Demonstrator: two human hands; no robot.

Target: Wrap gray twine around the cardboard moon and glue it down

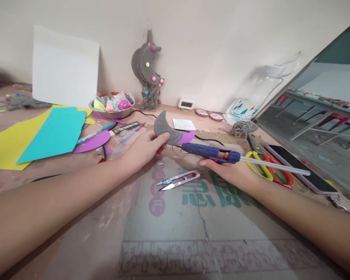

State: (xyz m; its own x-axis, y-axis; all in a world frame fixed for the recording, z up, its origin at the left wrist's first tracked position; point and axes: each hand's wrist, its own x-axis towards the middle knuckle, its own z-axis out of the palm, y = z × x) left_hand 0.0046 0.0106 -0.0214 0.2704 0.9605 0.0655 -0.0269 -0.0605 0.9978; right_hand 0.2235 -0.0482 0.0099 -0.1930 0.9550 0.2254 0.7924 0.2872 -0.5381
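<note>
My left hand (151, 146) pinches a crescent (165, 126) wrapped in grey yarn, its thumb on the front. The crescent's right end shows bare purple (187, 137). In my right hand (224, 167) is a blue glue gun (210, 151), with a clear glue stick (275, 164) out of its back. The gun's nozzle touches or nearly touches the crescent's lower edge; a thin strand of yarn hangs there. Below the hands, small pink thread snips (179, 180) lie on the plastic-covered sheet (163, 233).
Yellow (6, 140) and cyan sheets (54, 134) lie left, near a bowl (112, 111) of coloured packets. A decorated grey moon (147, 66) is by the wall. Right are a bottle (251, 97), grey yarn (243, 127), scissors (280, 169) and a phone (301, 167).
</note>
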